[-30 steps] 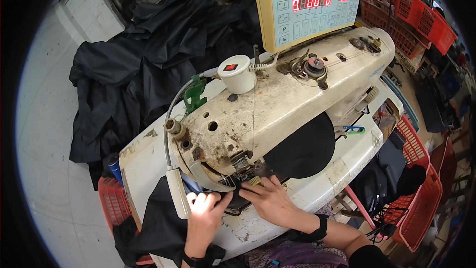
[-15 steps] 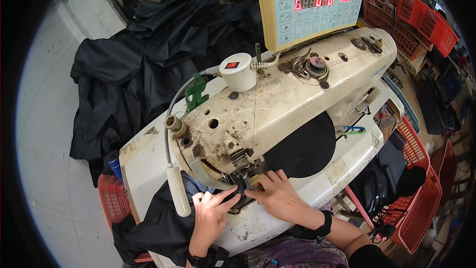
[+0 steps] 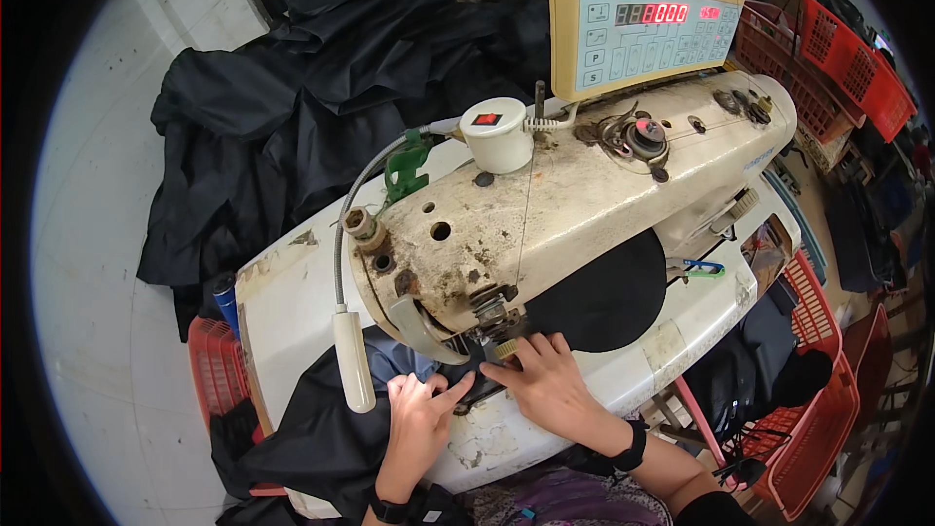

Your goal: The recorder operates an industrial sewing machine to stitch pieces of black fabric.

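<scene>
A worn cream sewing machine (image 3: pixel 575 205) stands on a white table (image 3: pixel 487 438). Under its needle end lies black fabric (image 3: pixel 336 429), draping off the table at the left, with a grey-blue piece (image 3: pixel 394 356) showing beside it. My left hand (image 3: pixel 419 424) presses and grips the fabric just left of the needle, forefinger pointing right. On the other side, my right hand (image 3: pixel 550 380) pinches the fabric edge, its fingers close to a ridged brass knob (image 3: pixel 505 350). The fingertips nearly meet in front of the presser area. The needle itself is hidden.
A control panel (image 3: pixel 643 39) with red lit digits rises behind the machine. A white lamp wand (image 3: pixel 354 360) hangs left of the needle end. Blue-green thread snips (image 3: pixel 696 269) lie under the arm. Black cloth (image 3: pixel 321 127) is heaped behind; red baskets (image 3: pixel 823 399) stand right.
The whole view has shifted, so the machine sits farther right in it. My left fingers have drawn closer together; my right hand stays by the brass knob. The panel's digits have changed.
</scene>
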Demonstrator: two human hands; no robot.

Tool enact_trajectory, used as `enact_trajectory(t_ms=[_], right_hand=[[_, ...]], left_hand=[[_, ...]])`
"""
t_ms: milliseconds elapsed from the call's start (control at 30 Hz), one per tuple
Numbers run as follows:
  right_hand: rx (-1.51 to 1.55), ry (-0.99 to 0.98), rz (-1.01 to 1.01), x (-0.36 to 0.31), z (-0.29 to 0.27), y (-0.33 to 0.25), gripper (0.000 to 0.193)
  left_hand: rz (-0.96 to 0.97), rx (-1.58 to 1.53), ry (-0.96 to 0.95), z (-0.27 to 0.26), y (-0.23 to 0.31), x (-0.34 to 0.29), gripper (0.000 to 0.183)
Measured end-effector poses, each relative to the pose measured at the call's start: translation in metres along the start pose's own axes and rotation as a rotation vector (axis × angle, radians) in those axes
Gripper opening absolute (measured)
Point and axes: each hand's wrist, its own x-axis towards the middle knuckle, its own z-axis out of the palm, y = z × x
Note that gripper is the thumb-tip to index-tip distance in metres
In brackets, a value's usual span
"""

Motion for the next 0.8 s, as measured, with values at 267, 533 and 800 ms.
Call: enact_trajectory(t_ms=[267, 533, 800], right_hand=[[-0.038, -0.023, 0.006, 0.002, -0.002, 0.000, 0.049], [-0.053, -0.039, 0.003, 0.003, 0.000, -0.003, 0.039], [0.001, -0.024, -0.004, 0.003, -0.003, -0.001, 0.037]], left_hand=[[-0.038, 0.045, 0.117, 0.015, 0.005, 0.003, 0.044], [-0.120, 0.069, 0.184, 0.028, 0.006, 0.003, 0.045], [-0.161, 0.123, 0.233, 0.037, 0.017, 0.011, 0.035]])
